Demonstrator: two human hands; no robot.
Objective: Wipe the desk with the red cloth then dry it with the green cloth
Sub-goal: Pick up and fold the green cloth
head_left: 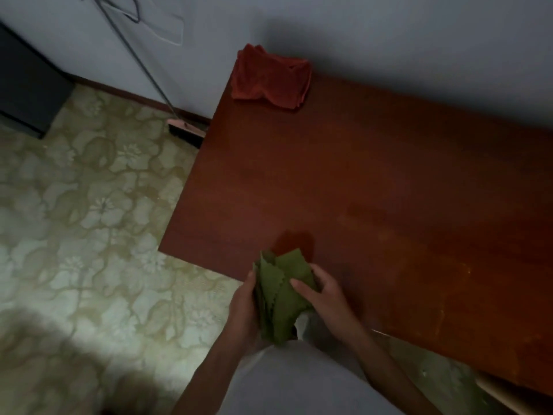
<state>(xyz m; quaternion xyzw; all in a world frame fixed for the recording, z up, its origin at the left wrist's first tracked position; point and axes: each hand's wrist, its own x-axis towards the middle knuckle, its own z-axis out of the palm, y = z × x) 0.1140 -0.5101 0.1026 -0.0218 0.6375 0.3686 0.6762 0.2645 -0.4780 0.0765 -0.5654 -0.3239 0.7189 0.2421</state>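
Observation:
A folded green cloth (281, 295) with zigzag edges is held between both my hands at the near edge of the reddish-brown wooden desk (374, 190). My left hand (244, 307) grips its left side. My right hand (321, 292) clasps its right side, thumb on top. The red cloth (270, 77) lies crumpled on the desk's far left corner by the wall, away from both hands.
A broom (185, 130) leans against the wall left of the desk, its head on the patterned floor (89, 220). A dark cabinet (30, 85) stands at the far left. The wall (419, 40) runs along the desk's back edge.

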